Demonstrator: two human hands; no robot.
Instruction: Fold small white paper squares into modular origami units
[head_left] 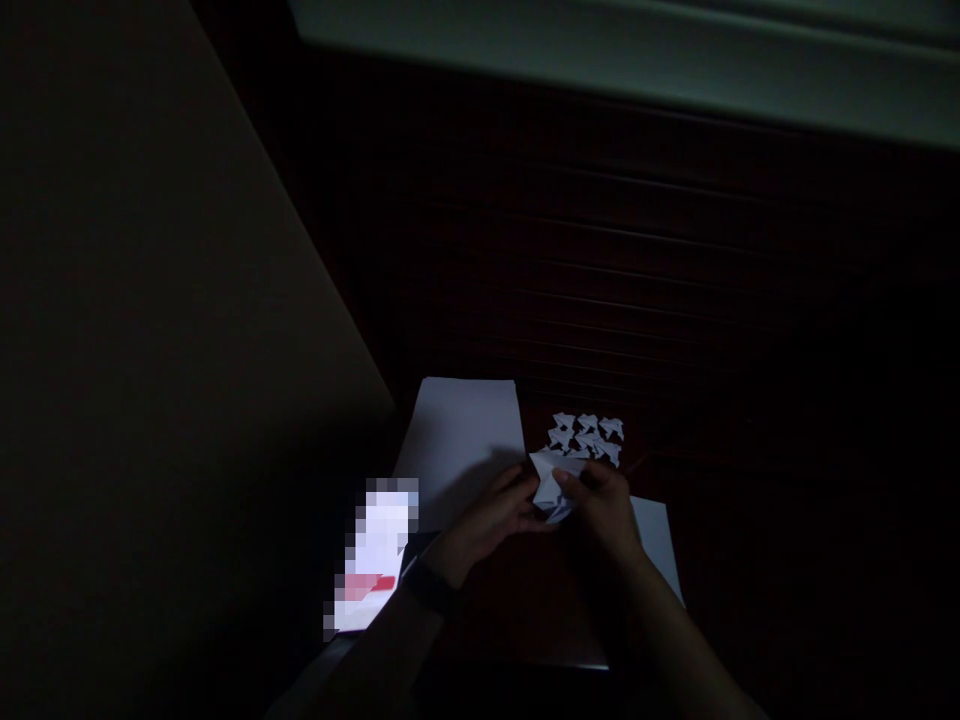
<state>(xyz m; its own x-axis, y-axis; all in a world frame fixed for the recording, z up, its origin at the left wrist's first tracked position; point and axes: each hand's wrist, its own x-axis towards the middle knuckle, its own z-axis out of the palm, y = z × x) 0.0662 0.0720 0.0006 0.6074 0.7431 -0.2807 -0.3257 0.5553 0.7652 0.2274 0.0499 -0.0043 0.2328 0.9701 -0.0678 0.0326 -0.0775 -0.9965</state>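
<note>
Between my two hands is a piece of folded white paper, partly shaped, with pointed flaps. My left hand grips its left and lower side, fingers bent round the edge. From the right, my right hand pinches the paper, its thumb lying on the front face. Just behind, several small folded paper figures lie in rows on the dark table. The nearest row is partly hidden by the paper I hold. A dark band is round my left wrist.
A stack of white paper sheets lies at the back left of the dark table. Another white sheet is partly under my right forearm. A bright screen, blurred out, glows at the left. Dark slatted panelling rises behind.
</note>
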